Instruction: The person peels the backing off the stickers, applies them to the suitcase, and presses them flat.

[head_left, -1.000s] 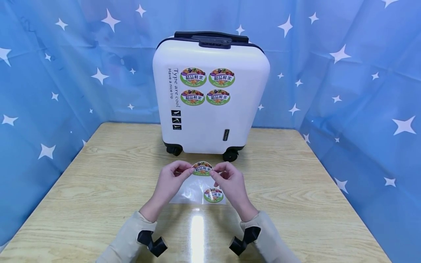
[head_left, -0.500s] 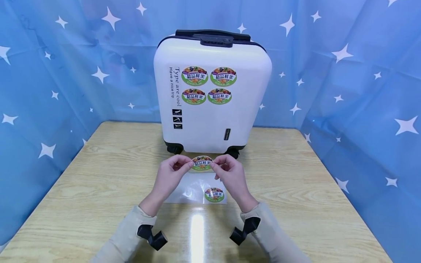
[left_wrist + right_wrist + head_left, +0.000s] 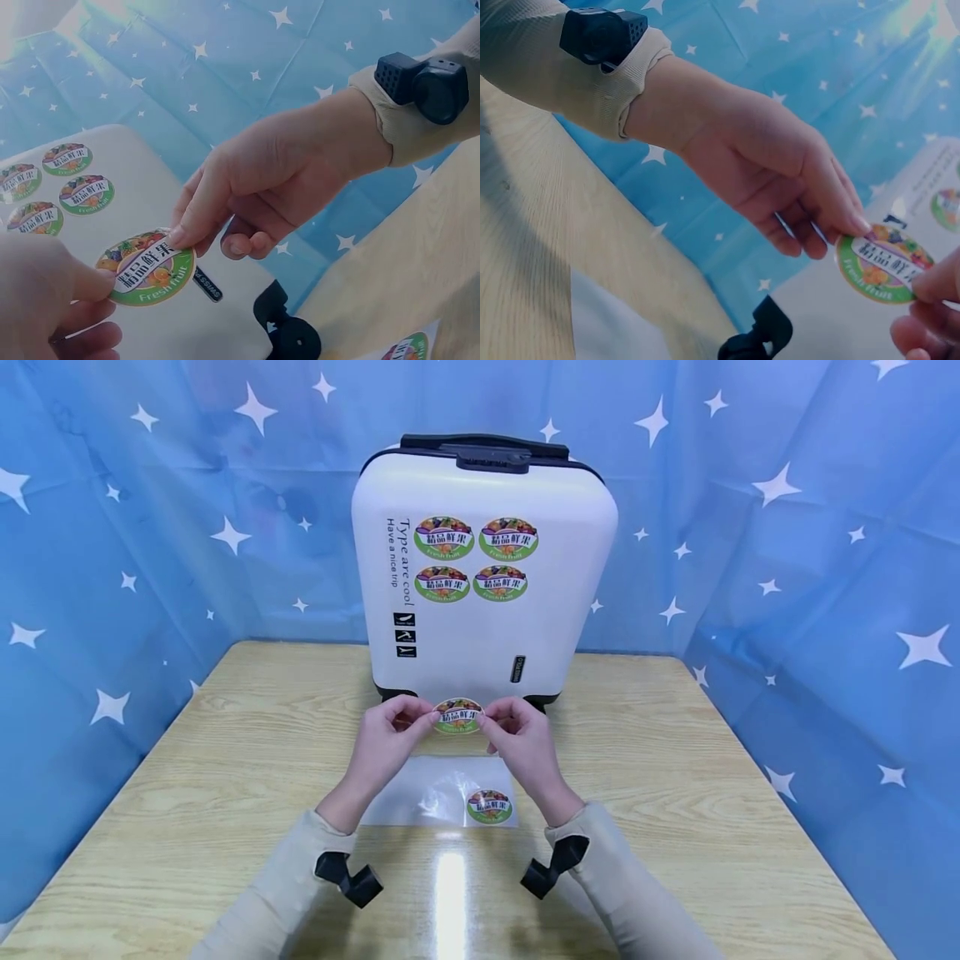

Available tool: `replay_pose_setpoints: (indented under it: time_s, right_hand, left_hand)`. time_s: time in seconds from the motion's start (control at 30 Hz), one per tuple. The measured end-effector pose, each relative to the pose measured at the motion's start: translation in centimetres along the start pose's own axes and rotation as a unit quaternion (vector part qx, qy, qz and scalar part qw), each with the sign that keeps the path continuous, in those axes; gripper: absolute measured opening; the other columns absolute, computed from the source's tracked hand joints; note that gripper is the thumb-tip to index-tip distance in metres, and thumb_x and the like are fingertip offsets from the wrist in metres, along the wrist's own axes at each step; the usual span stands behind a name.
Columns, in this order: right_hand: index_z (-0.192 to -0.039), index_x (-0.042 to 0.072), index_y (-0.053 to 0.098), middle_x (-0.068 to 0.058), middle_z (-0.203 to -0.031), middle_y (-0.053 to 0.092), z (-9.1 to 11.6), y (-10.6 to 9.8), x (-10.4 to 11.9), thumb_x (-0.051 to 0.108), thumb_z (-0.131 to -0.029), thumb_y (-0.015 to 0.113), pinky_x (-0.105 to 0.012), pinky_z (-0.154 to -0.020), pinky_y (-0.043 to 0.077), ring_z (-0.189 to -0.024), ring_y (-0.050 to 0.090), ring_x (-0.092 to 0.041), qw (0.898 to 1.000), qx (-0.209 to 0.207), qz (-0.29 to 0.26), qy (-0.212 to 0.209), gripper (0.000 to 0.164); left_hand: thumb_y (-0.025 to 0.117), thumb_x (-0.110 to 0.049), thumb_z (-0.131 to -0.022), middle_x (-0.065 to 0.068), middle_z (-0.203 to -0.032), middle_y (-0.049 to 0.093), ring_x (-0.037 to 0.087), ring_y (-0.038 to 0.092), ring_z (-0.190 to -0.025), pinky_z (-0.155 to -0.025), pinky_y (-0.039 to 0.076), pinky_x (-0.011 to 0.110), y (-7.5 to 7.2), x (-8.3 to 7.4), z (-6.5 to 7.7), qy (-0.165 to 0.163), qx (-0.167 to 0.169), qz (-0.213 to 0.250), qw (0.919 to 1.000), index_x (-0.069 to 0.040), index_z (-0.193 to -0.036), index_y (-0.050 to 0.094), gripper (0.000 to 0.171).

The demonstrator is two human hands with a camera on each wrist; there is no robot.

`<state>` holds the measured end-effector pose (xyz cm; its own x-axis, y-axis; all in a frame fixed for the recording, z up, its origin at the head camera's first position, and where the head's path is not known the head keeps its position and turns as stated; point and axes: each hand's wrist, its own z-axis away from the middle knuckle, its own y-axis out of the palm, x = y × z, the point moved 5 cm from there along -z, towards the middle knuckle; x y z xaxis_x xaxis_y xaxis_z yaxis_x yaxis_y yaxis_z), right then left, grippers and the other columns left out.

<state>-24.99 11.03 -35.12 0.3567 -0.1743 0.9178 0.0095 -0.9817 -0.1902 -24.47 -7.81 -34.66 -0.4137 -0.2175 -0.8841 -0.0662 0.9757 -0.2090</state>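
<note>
An oval fruit sticker (image 3: 458,717), green below with colourful fruit and a white lettered band, is stretched between both hands. My left hand (image 3: 382,745) pinches its left end between thumb and fingers. The opposite end is pinched by my right hand (image 3: 528,752), as the right wrist view also shows on the sticker (image 3: 883,262). Behind the hands stands a white suitcase (image 3: 465,643), bearing several matching stickers (image 3: 443,538) in two rows on its upper front. Below the held sticker lies a backing sheet (image 3: 420,793) with one sticker (image 3: 489,807) at its right end.
The suitcase stands upright on a wooden table (image 3: 645,760), with a black wheel (image 3: 296,339) at its lower corner. A blue curtain (image 3: 787,552) with white stars surrounds the back and sides. Black wrist cameras (image 3: 555,866) sit on both sleeves.
Both hands have moved forward and away from the backing sheet, carrying the sticker toward the suitcase's base. More of the sheet now shows beneath them.
</note>
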Motion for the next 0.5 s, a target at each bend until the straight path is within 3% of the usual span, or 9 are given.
replay_pose_setpoints:
  time_s: [0.23, 0.5]
  right_hand:
    - [-0.09, 0.002, 0.062, -0.011, -0.083, 0.059, -0.5, 0.0, 0.8, 0.012, -0.085, 0.068, -0.024, -0.05, 0.046, -0.062, 0.054, -0.038, 1.0, -0.005, 0.007, -0.001, 0.013]
    - [-0.087, 0.006, 0.06, -0.007, -0.082, 0.059, -1.6, 0.1, 1.6, 0.014, -0.085, 0.068, -0.025, -0.047, 0.043, -0.054, 0.053, -0.022, 0.999, -0.015, 0.025, -0.024, 0.011]
  left_hand:
    - [0.068, -0.003, -0.083, 0.018, -0.081, 0.062, 0.026, 0.054, -0.071, -0.061, 0.044, 0.021, -0.3, -3.5, 0.0, 0.001, 0.009, -0.015, 0.9998, 0.008, -0.088, 0.064, 0.013]
    - [0.069, -0.001, -0.082, 0.019, -0.079, 0.063, 0.025, 0.053, -0.07, -0.061, 0.044, 0.022, -0.5, -4.3, -0.7, 0.022, -0.017, -0.019, 0.9994, 0.009, -0.086, 0.064, 0.012]
